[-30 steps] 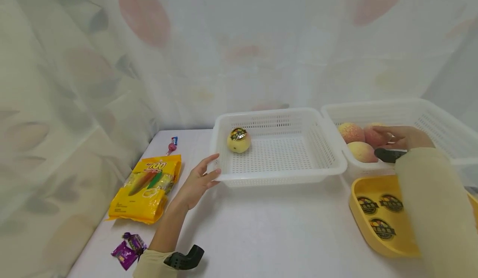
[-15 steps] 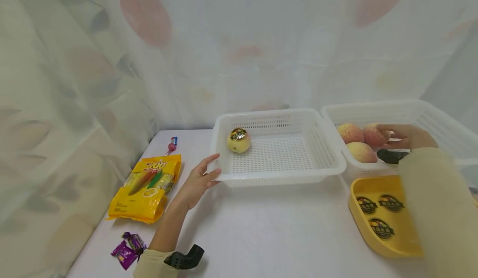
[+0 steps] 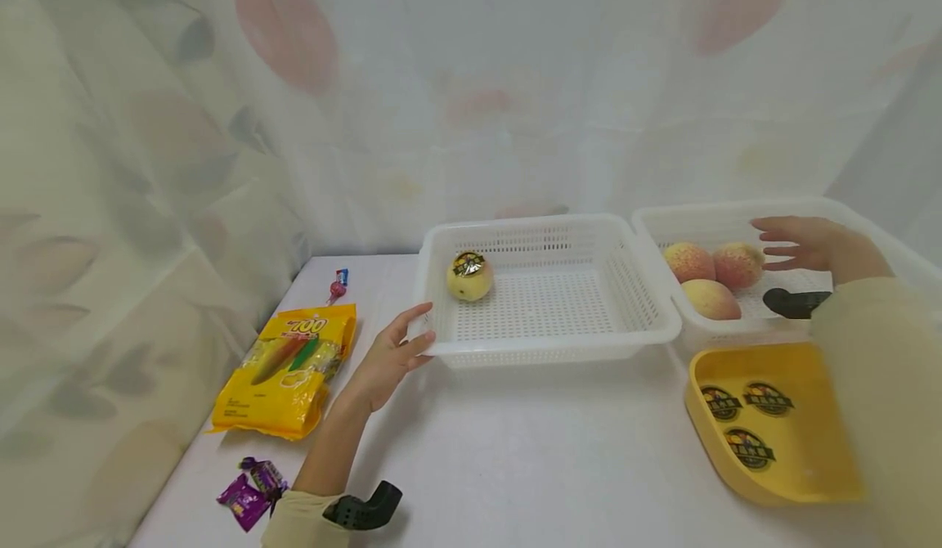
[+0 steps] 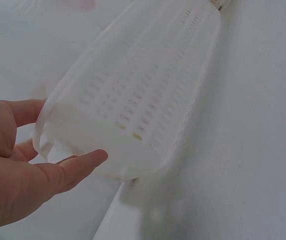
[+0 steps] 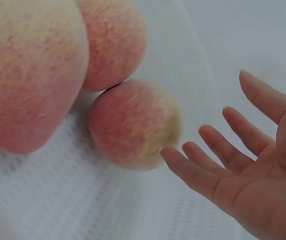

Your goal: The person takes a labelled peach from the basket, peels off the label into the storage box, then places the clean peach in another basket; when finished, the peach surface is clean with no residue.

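The white surface (image 3: pixel 545 442) carries a perforated basket (image 3: pixel 552 351), the landmark here. Just beside it on the right stands a second white basket (image 3: pixel 699 225). Right of the landmark and nearer the person lies 1 yellow tray (image 3: pixel 809 450). To its left lie 1 yellow bag (image 3: pixel 283 376), a small pink-and-blue sweet (image 3: pixel 337 289) farther back, and purple-wrapped sweets (image 3: pixel 244 502) nearer the person.

A stylized number, apparently 100, fronts a yellow bag (image 3: pixel 283 376), with print below too small to read. Dark badges (image 3: pixel 749 448) in a yellow tray (image 3: pixel 817 470) and on a peach (image 3: pixel 469 286) bear illegible banner lettering; purple wrappers (image 3: pixel 244 502) show unreadable marks.
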`<state>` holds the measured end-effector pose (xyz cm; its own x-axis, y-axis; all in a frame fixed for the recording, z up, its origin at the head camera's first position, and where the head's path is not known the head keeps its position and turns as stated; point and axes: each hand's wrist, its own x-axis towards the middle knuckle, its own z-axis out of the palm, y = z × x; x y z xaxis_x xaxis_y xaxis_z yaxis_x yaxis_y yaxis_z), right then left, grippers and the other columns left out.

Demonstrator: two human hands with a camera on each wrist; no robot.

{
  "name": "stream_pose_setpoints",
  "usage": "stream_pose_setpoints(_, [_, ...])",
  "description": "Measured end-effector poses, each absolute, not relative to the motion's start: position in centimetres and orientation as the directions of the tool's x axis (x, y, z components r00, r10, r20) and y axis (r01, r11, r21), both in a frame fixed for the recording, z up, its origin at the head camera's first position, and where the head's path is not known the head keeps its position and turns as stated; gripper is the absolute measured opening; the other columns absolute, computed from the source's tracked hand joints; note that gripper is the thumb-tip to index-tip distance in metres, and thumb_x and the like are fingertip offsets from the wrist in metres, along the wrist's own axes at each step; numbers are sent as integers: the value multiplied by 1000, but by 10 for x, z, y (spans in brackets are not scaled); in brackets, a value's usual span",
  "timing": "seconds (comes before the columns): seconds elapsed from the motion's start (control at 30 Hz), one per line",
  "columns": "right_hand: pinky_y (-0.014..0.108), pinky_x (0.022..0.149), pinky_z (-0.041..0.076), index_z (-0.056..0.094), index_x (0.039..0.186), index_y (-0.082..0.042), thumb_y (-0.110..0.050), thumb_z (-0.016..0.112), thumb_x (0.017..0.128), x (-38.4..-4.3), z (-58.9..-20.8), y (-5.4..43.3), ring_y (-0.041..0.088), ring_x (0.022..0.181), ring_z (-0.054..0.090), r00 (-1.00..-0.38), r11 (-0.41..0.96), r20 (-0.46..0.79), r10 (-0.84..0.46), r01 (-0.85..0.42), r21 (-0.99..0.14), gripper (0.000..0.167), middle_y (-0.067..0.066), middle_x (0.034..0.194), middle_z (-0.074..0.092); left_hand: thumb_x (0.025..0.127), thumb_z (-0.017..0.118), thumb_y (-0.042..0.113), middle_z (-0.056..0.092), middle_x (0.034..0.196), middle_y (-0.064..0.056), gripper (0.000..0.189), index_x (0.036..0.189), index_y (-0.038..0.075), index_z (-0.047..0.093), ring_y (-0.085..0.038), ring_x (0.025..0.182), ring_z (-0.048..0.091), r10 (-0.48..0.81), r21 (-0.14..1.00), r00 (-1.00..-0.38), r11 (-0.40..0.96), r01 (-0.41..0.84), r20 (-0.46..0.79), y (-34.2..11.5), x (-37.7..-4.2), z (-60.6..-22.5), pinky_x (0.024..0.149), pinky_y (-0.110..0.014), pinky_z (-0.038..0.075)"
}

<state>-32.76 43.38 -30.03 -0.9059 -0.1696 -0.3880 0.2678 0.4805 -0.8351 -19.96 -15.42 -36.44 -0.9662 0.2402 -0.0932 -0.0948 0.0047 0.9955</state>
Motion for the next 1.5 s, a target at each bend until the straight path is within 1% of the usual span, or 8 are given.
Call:
stream_pose_setpoints(0.17, [57,103,25,-12,147,5,-42,38,102,-339,-277,419,52,135,5,-919,547,-307,-248,128,-827,81,34,150,-9,98,54,10,15,156,-10,57,149,9,28,-41,129,36,234,995,-968,7,-96,-95,-154,-199,-363,102,-40,40])
stream_pose_setpoints(0.3, [48,103,34,-2,150,2,-39,38,103,-340,-260,394,46,135,17,-919,565,-254,-301,43,-824,74,30,153,3,98,53,9,15,155,-10,57,149,8,28,-41,129,36,230,995,-968,9,-100,-100,-154,-198,-362,102,-40,39])
stream_pose_setpoints(0.4, [41,100,40,6,151,-1,-37,39,103,-337,-251,371,32,130,34,-918,560,-205,-339,-21,-828,68,26,153,12,98,53,9,15,156,-10,56,149,8,29,-41,129,36,227,995,-968,11,-103,-103,-154,-198,-362,102,-41,39])
stream_pose_setpoints(0.53, [41,101,39,13,150,-2,-31,41,103,-334,-245,336,17,121,44,-902,494,-157,-402,-69,-866,62,22,151,19,98,53,9,15,155,-10,56,149,8,29,-41,129,36,228,995,-968,6,-102,-100,-154,-199,-362,102,-41,39])
stream_pose_setpoints(0.83, [51,106,30,17,150,-2,-17,45,102,-355,-255,256,40,135,26,-827,288,-157,-540,-7,-957,57,21,151,20,98,54,10,12,157,-10,56,148,11,31,-40,130,36,206,994,-972,11,-111,-110,-151,-201,-365,102,-41,39])
stream_pose_setpoints(1.03, [51,107,31,23,148,-3,-5,51,98,-372,-275,203,37,133,31,-793,260,-176,-584,22,-965,57,20,149,26,98,55,11,11,157,-10,56,148,11,31,-41,129,37,201,994,-973,9,-111,-110,-149,-202,-368,102,-42,39])
stream_pose_setpoints(1.23, [49,105,35,29,146,-6,-5,57,95,-385,-293,158,32,128,39,-787,309,-225,-574,46,-950,58,19,142,36,98,54,10,15,156,-10,54,148,11,32,-42,127,37,204,995,-975,-22,-96,-90,-145,-201,-368,105,-47,35])
stream_pose_setpoints(1.5, [48,104,37,33,145,-7,-5,64,91,-390,-315,121,32,128,40,-768,392,-268,-582,24,-920,62,17,146,32,98,54,10,14,156,-10,54,147,11,33,-42,127,38,208,995,-974,-18,-98,-92,-139,-200,-368,104,-47,36])
